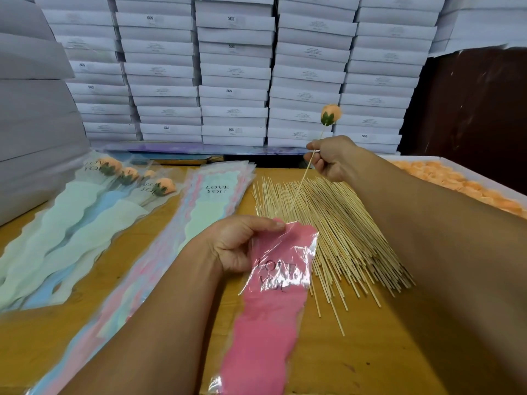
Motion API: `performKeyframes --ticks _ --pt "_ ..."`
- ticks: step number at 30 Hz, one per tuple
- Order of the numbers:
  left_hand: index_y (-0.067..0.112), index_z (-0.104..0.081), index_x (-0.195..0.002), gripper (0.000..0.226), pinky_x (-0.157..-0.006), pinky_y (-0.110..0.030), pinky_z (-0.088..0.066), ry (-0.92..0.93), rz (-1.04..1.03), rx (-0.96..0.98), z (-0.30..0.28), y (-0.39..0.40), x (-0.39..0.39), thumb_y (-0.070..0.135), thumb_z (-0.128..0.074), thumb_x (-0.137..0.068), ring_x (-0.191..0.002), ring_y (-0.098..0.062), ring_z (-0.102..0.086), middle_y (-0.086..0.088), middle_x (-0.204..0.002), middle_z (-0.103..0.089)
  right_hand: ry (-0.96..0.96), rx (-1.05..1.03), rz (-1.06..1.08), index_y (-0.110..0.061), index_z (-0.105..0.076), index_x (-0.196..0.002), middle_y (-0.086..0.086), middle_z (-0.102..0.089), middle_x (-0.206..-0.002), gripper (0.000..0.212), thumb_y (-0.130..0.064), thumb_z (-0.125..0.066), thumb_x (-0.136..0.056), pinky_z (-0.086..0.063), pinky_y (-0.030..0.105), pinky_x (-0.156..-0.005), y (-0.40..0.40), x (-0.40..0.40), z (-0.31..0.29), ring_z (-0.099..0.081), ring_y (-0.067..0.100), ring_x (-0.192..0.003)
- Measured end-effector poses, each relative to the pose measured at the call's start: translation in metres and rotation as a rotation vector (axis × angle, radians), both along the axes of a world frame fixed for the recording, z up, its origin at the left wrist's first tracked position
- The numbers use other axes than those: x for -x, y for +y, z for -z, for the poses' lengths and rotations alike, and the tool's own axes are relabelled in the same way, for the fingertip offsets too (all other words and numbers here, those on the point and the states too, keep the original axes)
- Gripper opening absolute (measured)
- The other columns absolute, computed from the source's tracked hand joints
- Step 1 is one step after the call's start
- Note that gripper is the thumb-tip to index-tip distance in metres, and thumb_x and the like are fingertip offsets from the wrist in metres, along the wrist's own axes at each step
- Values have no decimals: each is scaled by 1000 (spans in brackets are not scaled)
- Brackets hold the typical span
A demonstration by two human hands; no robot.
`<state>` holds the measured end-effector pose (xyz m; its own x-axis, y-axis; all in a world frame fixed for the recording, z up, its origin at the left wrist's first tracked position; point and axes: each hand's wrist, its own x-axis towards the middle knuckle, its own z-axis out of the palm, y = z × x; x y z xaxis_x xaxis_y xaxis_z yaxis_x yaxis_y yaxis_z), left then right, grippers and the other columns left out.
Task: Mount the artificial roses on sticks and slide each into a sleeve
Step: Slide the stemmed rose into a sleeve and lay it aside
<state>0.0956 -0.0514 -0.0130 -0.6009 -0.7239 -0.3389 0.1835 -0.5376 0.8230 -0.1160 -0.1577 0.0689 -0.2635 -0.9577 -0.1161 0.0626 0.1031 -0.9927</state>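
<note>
My right hand pinches a thin wooden stick with an orange rose mounted on its top end. The stick slants down toward the pink sleeve's mouth, its tip just above it. My left hand grips the top of a pink "LOVE YOU" sleeve that lies along the table toward me. A heap of loose sticks lies right of the sleeve. A stack of empty sleeves lies in the middle. Several finished sleeved roses lie at the left.
A white tray of loose orange roses sits at the right, behind my right forearm. Stacks of white flat boxes wall off the back and left. The wooden table shows bare in front of the sticks.
</note>
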Motion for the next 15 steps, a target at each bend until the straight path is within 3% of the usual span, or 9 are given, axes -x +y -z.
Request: performKeyframes --ticks 3,10,15 --pt "0 -78 -72 11 -70 -35 -63 -3 -5 -2 0 0 0 0 -67 -76 -68 -22 -73 -13 -76 -73 -2 3 8 -7 -60 -96 11 -63 -77 17 -7 -46 -105 -37 12 -37 1 0 0 -44 3 -41" --pt "0 -77 -75 13 -71 -37 -63 2 29 9 0 1 1 -3 -65 -78 -71 -22 -74 -14 -78 -74 -16 10 35 -7 -62 -101 12 -64 -78 16 -7 -46 -105 -37 13 -37 -2 2 -1 -44 3 -37" --pt "-6 -75 -91 16 -85 -39 -57 12 33 -18 1 -1 1 -4 -67 -77 -79 -24 -74 -17 -91 -72 -32 17 42 -6 -60 -98 12 -65 -81 15 -6 -46 -104 -37 12 -37 -2 3 -4 -43 3 -34"
